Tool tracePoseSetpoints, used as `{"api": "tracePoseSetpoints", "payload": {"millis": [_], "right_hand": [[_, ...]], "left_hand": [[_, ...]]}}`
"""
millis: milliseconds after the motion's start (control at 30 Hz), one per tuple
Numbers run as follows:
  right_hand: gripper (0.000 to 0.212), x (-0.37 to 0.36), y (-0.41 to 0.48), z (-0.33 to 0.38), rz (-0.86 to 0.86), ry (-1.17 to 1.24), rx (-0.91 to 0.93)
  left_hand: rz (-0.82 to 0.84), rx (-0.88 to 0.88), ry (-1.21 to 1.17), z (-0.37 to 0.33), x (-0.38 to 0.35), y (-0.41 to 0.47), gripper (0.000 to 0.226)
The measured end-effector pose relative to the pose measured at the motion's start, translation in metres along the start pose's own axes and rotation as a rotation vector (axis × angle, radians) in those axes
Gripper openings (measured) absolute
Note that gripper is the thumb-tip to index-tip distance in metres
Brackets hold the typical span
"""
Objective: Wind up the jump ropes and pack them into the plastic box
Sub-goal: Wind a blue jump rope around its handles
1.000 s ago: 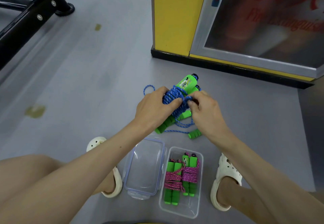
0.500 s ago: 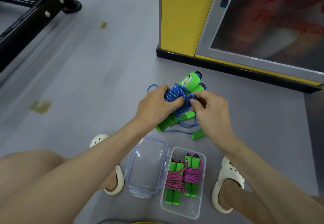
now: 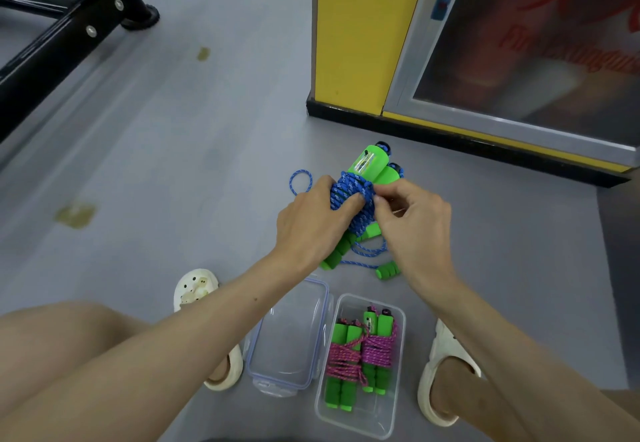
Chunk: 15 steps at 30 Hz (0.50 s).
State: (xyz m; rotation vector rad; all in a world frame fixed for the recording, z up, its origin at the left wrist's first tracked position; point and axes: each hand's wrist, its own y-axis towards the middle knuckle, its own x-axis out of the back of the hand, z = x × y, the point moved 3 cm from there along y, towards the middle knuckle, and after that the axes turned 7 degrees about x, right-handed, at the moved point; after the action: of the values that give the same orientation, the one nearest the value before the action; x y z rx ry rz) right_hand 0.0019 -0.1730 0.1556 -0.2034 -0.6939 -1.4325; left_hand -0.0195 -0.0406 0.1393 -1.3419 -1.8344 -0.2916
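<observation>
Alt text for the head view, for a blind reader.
The left hand grips a blue jump rope wound round green handles while the right hand pinches its cord. Nearer the person, a plastic box holds two wound pink ropes, lid beside it.

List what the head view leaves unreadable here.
Head view only:
- blue rope end: under fingers of the right hand.
- green handles midsections: beneath the coil and left hand.
- counter window: too small to read.
- red lettering: blurred, cut off at the right edge.

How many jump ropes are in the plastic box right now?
2. One pink-corded bundle lies on the left of the plastic box, one purple-corded bundle on the right; none seem hidden beneath.
</observation>
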Motion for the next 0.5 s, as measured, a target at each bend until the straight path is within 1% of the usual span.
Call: {"api": "tracePoseSetpoints", "payload": {"millis": [133, 500], "right_hand": [[0.019, -0.0076, -0.0032, 0.0045, 0.05, -0.126, 0.142], [0.011, -0.011, -0.0033, -0.0009, 0.081, -0.242, 0.195]], "left_hand": [[0.013, 0.02, 0.004, 0.0002, 0.0015, 0.0037, 0.035], [0.039, 0.028, -0.003, -0.0016, -0.0012, 0.0009, 0.032]]}}
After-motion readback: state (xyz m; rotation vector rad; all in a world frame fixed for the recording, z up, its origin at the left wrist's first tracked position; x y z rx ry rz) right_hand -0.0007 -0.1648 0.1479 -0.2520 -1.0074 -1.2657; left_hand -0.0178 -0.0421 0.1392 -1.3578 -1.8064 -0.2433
